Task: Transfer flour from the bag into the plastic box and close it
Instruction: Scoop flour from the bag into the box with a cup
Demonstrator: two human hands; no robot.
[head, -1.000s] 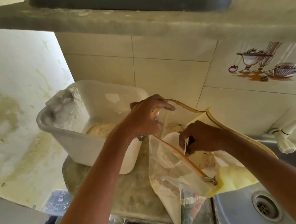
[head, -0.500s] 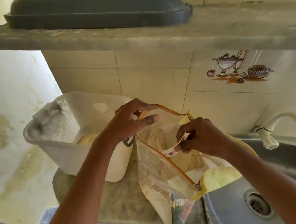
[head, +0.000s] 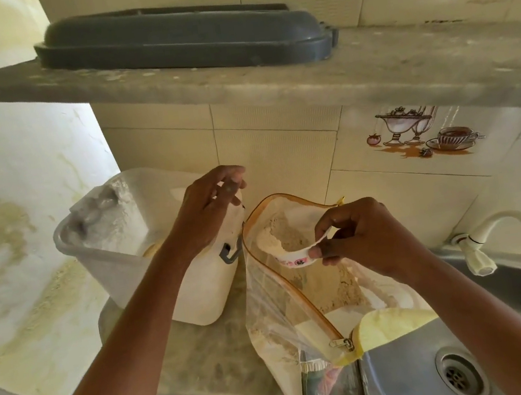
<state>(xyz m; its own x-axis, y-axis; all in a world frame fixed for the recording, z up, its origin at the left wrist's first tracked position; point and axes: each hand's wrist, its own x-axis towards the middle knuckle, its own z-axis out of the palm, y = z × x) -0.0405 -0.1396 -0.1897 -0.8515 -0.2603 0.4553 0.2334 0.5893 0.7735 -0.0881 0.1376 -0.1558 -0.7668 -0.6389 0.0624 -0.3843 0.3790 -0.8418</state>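
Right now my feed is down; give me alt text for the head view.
The right hand pinches a small white cup of flour above the open clear zip bag with the orange-trimmed mouth. The left hand hovers, holding nothing, over the translucent white plastic box on the counter. A grey lid lies on the shelf above.

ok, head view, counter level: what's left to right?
box → left hand → bag → cup → right hand → tap
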